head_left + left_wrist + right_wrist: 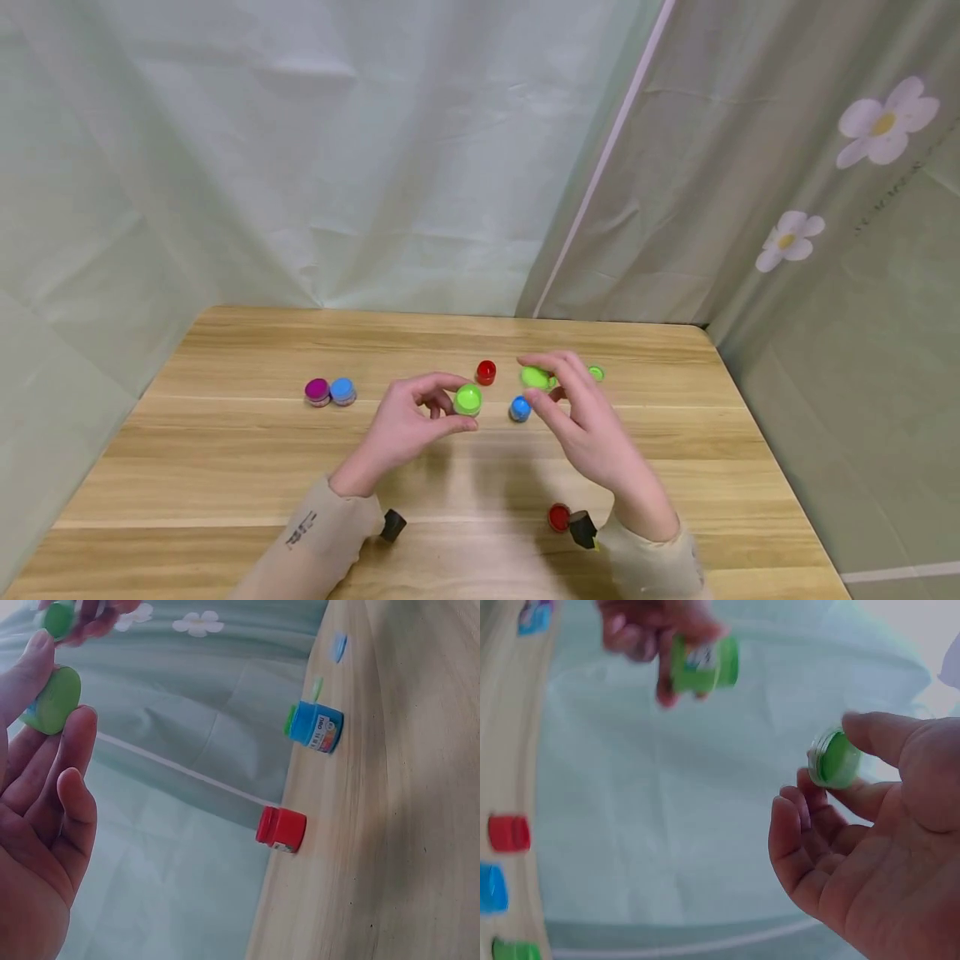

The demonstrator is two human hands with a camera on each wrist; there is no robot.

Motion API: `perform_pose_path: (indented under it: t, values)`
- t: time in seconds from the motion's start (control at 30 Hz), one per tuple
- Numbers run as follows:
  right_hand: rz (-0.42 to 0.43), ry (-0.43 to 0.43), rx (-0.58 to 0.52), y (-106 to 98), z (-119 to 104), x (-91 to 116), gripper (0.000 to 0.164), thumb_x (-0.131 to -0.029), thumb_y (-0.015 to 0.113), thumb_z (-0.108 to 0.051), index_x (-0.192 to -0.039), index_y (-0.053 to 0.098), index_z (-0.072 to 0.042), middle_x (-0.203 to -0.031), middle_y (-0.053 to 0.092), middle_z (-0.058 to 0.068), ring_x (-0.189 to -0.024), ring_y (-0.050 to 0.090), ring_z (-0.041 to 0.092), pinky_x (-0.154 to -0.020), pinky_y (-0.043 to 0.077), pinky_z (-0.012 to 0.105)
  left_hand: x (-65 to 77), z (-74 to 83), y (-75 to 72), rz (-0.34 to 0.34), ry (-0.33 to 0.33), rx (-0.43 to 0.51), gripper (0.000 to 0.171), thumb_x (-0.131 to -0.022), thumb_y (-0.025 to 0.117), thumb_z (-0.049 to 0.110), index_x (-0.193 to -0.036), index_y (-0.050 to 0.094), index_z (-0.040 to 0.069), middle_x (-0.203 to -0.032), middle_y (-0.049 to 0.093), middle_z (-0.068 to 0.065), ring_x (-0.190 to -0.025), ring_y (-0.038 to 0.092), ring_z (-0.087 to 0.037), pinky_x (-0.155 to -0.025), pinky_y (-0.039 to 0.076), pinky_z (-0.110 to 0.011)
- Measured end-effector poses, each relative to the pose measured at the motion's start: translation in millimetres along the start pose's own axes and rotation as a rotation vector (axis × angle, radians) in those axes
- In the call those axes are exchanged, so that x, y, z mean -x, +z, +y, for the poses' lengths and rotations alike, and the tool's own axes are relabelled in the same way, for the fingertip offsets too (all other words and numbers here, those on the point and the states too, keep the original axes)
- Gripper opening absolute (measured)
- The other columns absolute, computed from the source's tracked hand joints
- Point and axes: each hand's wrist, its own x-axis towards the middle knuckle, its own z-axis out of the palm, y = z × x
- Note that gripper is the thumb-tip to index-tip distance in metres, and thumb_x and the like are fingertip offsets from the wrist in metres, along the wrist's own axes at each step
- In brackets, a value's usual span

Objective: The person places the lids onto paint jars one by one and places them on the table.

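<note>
In the head view my left hand (416, 417) holds a small green jar (468, 400) between thumb and fingers, above the table. Its green top faces up toward the head camera. My right hand (592, 425) pinches a round, clear-rimmed green lid (836, 757) by its edge, to the right of the jar and apart from it. Below the hands, a blue jar (521, 408) and a red jar (486, 372) stand on the table. Part of another green jar (515, 950) shows beside the blue one in the right wrist view.
Toward the left of the wooden table (247, 450) stand a purple-topped jar (317, 392) and a light-blue-topped jar (343, 391), side by side. A red lid (558, 517) lies near my right sleeve. Further back on the right lies a green lid (596, 372). Curtains hang behind.
</note>
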Motion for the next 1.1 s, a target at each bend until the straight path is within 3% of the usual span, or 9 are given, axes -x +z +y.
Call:
perform_pose_path:
  t: [0.13, 0.3, 0.57, 0.93, 1.1]
  values:
    - [-0.019, -0.071, -0.006, 5.8, -8.3, -4.4, 0.041, -0.102, 0.075, -0.012, -0.141, 0.064, -0.018, -0.135, 0.062, -0.003, -0.113, 0.060, 0.016, -0.092, 0.054, 0.034, -0.1, 0.3, 0.6, -0.001, 0.014, 0.008, 0.039, -0.082, 0.096, 0.015, -0.117, 0.081, 0.018, -0.093, 0.078, 0.000, -0.075, 0.067, -0.018, -0.064, 0.048, -0.027]
    - [-0.067, -0.077, 0.028, 10.5, -12.1, -4.7, 0.040, -0.099, 0.080, -0.019, -0.138, 0.069, -0.023, -0.136, 0.062, -0.009, -0.123, 0.057, 0.013, -0.092, 0.054, 0.039, 0.5, 0.9, 2.8, -0.026, 0.036, 0.025, 0.037, -0.083, 0.094, 0.014, -0.117, 0.080, 0.017, -0.092, 0.077, -0.001, -0.074, 0.065, -0.019, -0.064, 0.048, -0.026]
    - [-0.113, -0.161, 0.086, 19.7, -11.0, -5.1, 0.044, -0.098, 0.080, -0.018, -0.141, 0.069, -0.020, -0.132, 0.062, -0.008, -0.120, 0.057, 0.014, -0.091, 0.053, 0.036, 3.4, 3.1, 8.4, -0.056, 0.062, 0.034, 0.039, -0.081, 0.095, 0.011, -0.117, 0.081, 0.014, -0.083, 0.073, 0.003, -0.068, 0.059, -0.016, -0.059, 0.046, -0.026]
    - [-0.141, -0.229, 0.228, 23.5, -11.0, -5.4, 0.045, -0.100, 0.077, -0.010, -0.143, 0.068, -0.019, -0.137, 0.063, -0.005, -0.126, 0.057, 0.016, -0.097, 0.052, 0.035, 3.9, 5.9, 12.1, -0.056, 0.100, 0.049, 0.039, -0.080, 0.096, 0.010, -0.117, 0.081, 0.011, -0.093, 0.076, 0.005, -0.075, 0.064, -0.015, -0.061, 0.050, -0.024]
    - [-0.127, -0.263, 0.285, 25.7, -12.1, -4.0, 0.046, -0.097, 0.079, -0.008, -0.141, 0.070, -0.020, -0.135, 0.065, -0.005, -0.127, 0.058, 0.017, -0.099, 0.053, 0.035, 3.4, 6.1, 13.8, -0.074, 0.074, 0.067, 0.038, -0.081, 0.095, 0.009, -0.116, 0.081, 0.010, -0.094, 0.076, 0.004, -0.077, 0.067, -0.016, -0.066, 0.055, -0.026]
